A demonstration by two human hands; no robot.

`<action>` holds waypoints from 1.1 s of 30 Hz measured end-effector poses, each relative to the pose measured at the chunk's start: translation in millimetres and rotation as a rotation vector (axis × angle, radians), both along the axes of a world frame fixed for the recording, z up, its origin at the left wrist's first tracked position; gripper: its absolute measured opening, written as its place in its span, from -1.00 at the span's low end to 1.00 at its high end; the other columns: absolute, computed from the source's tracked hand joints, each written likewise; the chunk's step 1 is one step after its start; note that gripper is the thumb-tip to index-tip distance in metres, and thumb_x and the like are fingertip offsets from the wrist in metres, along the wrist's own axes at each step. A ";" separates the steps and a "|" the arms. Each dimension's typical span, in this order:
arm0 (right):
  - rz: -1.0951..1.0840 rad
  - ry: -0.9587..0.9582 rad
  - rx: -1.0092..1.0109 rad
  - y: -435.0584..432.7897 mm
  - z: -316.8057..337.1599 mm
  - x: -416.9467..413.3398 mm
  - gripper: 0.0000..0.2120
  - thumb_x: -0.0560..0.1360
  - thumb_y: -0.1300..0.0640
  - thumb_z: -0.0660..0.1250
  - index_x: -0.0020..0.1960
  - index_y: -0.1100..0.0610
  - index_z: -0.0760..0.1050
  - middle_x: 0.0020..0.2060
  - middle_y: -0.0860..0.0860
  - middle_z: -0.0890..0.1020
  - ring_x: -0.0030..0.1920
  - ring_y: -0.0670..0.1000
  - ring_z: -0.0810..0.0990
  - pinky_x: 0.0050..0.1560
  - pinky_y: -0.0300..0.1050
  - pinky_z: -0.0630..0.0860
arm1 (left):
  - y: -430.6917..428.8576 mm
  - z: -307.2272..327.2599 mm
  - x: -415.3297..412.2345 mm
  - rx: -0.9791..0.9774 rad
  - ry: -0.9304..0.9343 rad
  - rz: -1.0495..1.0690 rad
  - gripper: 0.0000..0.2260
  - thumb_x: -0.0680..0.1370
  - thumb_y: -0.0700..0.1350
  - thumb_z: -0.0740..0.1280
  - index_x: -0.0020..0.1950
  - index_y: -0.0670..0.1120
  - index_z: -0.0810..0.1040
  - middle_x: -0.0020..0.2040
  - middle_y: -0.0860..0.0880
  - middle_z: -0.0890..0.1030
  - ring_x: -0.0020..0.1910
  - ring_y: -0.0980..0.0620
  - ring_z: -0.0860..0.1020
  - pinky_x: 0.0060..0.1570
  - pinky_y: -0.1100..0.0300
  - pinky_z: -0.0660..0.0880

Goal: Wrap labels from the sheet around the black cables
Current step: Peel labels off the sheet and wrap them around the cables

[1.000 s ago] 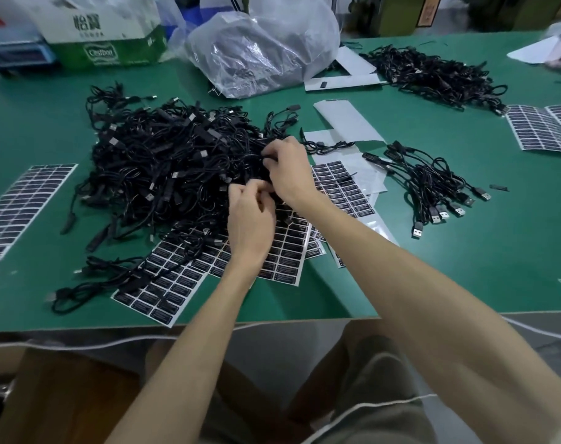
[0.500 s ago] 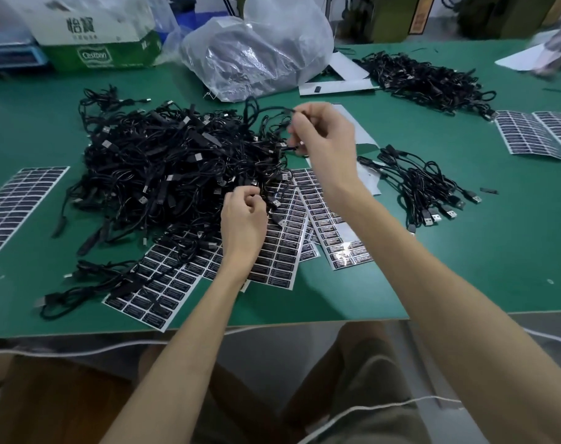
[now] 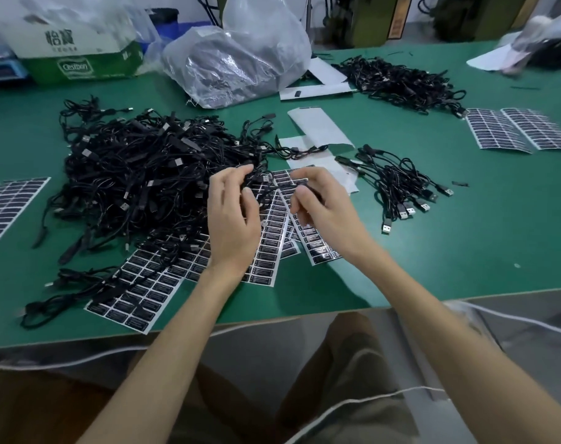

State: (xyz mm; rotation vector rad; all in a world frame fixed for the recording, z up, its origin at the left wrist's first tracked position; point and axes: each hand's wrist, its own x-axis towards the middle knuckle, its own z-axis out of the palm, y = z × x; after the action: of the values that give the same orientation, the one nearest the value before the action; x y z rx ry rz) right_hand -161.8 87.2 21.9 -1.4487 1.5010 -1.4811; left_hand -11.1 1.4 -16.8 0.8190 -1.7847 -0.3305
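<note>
Cables: big black tangle [image 3: 138, 187] centre left of frame, on green table [image 3: 465, 251]; smaller bunch [image 3: 400, 190] centre right
Label sheets: fanned [image 3: 272, 238] under both hands, mid-frame
Left hand [image 3: 232, 219]: fingers loosely curled at tangle's edge, seemingly on one cable; grip unclear
Right hand [image 3: 324, 203]: fingertips pinched over sheet; label or cable, cannot tell
Advice: free one cable fully, peel one label clean, centre it, wrap square, press ends together
</note>
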 end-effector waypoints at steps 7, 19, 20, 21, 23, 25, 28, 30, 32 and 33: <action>0.074 0.090 0.109 1.4 -7.1 -4.8 -0.88 0.70 0.26 0.17 0.09 0.05 0.32 -0.26 0.00 0.68 -0.38 0.08 0.58 -0.33 -0.14 0.44 | 10.4 2.8 -3.9 -0.366 -0.370 -0.038 -0.66 0.73 -0.18 0.10 0.45 -0.15 0.51 0.36 -0.06 0.56 0.35 0.00 0.50 0.42 -0.01 0.31; -0.168 0.135 0.098 5.9 -14.4 -27.3 -0.95 0.59 0.11 0.44 0.01 0.08 0.63 -0.25 -0.05 0.73 -0.23 -0.16 0.69 -0.11 -0.23 0.62 | 24.3 19.6 -1.6 -0.043 -0.392 -0.173 -0.84 0.73 -0.14 0.22 0.07 -0.19 0.53 -0.11 -0.01 0.53 -0.22 0.02 0.47 -0.19 0.07 0.47; -0.239 0.149 0.119 5.5 -17.0 -31.2 -0.95 0.62 0.10 0.39 0.01 0.07 0.62 -0.25 -0.06 0.73 -0.21 -0.17 0.69 -0.06 -0.18 0.64 | 24.3 18.9 -1.2 0.008 -0.381 -0.159 -0.83 0.73 -0.10 0.22 0.04 -0.15 0.52 -0.16 0.05 0.50 -0.28 0.06 0.44 -0.24 0.10 0.44; -0.300 0.154 0.150 5.6 -19.9 -34.9 -0.92 0.65 0.10 0.34 0.02 0.06 0.60 -0.23 -0.07 0.73 -0.19 -0.17 0.69 -0.05 -0.15 0.64 | 24.1 17.8 -1.1 0.056 -0.368 -0.146 -0.83 0.73 -0.06 0.23 0.01 -0.12 0.51 -0.23 0.10 0.47 -0.34 0.10 0.41 -0.28 0.12 0.41; -0.335 0.132 0.234 5.8 -25.4 -38.5 -0.89 0.68 0.12 0.27 0.06 0.10 0.56 -0.18 -0.04 0.72 -0.16 -0.12 0.70 -0.04 -0.08 0.66 | 23.8 16.2 -2.3 0.135 -0.344 -0.126 -0.80 0.72 -0.01 0.25 -0.04 -0.07 0.48 -0.35 0.11 0.41 -0.42 0.14 0.36 -0.33 0.14 0.35; -0.291 0.064 0.284 5.5 -29.5 -36.2 -0.85 0.69 0.14 0.26 0.10 0.18 0.56 -0.14 0.02 0.72 -0.17 -0.07 0.71 -0.01 -0.04 0.69 | 24.6 17.0 -6.1 0.191 -0.323 -0.125 -0.79 0.72 0.01 0.24 -0.06 -0.05 0.46 -0.38 0.10 0.40 -0.44 0.13 0.35 -0.34 0.13 0.31; -0.215 -0.116 0.292 2.3 -28.7 -26.9 -0.83 0.70 0.14 0.26 0.12 0.24 0.56 -0.11 0.12 0.72 -0.12 0.09 0.74 0.04 0.03 0.70 | 24.1 20.3 -16.1 0.243 -0.343 -0.133 -0.79 0.73 0.02 0.21 -0.03 -0.06 0.44 -0.33 0.08 0.45 -0.36 0.06 0.42 -0.31 0.03 0.36; -0.187 -0.168 0.302 0.0 -28.2 -22.1 -0.81 0.70 0.15 0.26 0.12 0.27 0.56 -0.08 0.16 0.72 -0.05 0.17 0.74 0.08 0.07 0.69 | 21.2 21.0 -24.3 0.258 -0.397 -0.137 -0.79 0.73 0.02 0.20 -0.02 -0.07 0.44 -0.30 0.08 0.47 -0.31 -0.02 0.46 -0.26 -0.03 0.41; -0.179 -0.197 0.303 0.1 -29.1 -19.8 -0.82 0.70 0.17 0.24 0.12 0.27 0.55 -0.07 0.16 0.73 -0.07 0.16 0.75 0.10 0.07 0.68 | 16.8 20.0 -31.4 0.287 -0.445 -0.146 -0.78 0.73 0.02 0.20 -0.01 -0.08 0.45 -0.28 0.07 0.49 -0.27 -0.08 0.48 -0.22 -0.06 0.45; -0.172 -0.218 0.294 1.3 -29.9 -20.1 -0.83 0.70 0.18 0.24 0.10 0.25 0.56 -0.08 0.16 0.72 -0.09 0.14 0.74 0.10 0.06 0.68 | 14.2 18.4 -34.4 0.310 -0.466 -0.147 -0.78 0.73 0.02 0.19 0.00 -0.08 0.46 -0.26 0.05 0.52 -0.24 -0.11 0.51 -0.19 -0.07 0.47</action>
State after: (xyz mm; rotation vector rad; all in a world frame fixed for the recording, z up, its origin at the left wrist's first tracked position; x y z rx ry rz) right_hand -181.9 88.5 -8.0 -0.9761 1.6562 -1.3935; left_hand -45.5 15.6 1.7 1.0470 -2.2714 -0.5572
